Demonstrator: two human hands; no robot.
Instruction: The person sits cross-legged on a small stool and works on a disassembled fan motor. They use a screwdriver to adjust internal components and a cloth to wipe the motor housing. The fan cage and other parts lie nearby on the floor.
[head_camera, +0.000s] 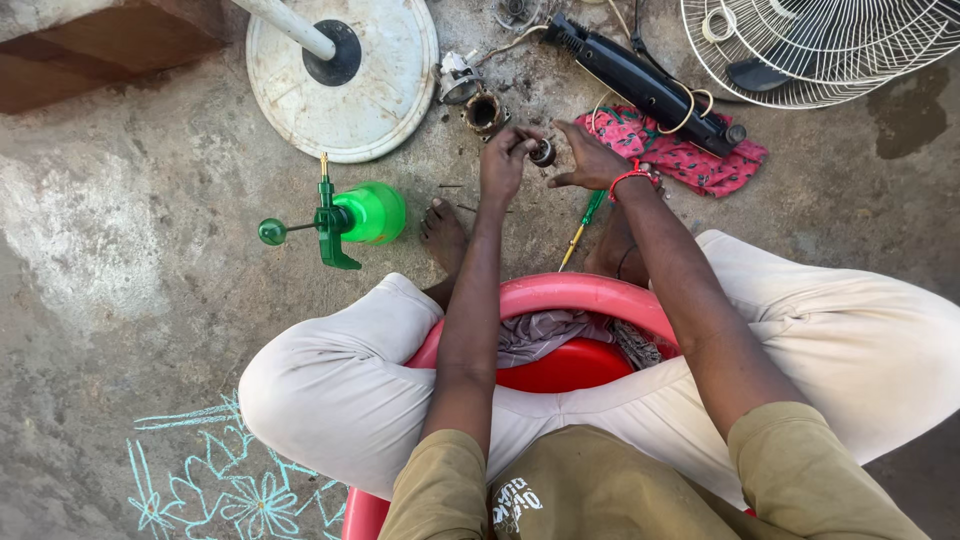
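Left hand (507, 158) and right hand (590, 155) both pinch a small, dark, round metal part (543, 153).

Bare concrete floor (150, 300) open to the left. Ahead is crowded: white fan base (380, 90), small motor parts (480, 110), black housing (640, 80) on red cloth (700, 160), wire fan guard (800, 50) far right. Green sprayer (350, 215) blocks near-left; screwdriver (585, 225) lies between the feet.

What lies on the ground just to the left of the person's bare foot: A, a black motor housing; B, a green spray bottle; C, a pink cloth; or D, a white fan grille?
B: the green spray bottle lies on its side on the concrete left of the bare foot, while the fan grille and pink cloth sit far to the right.
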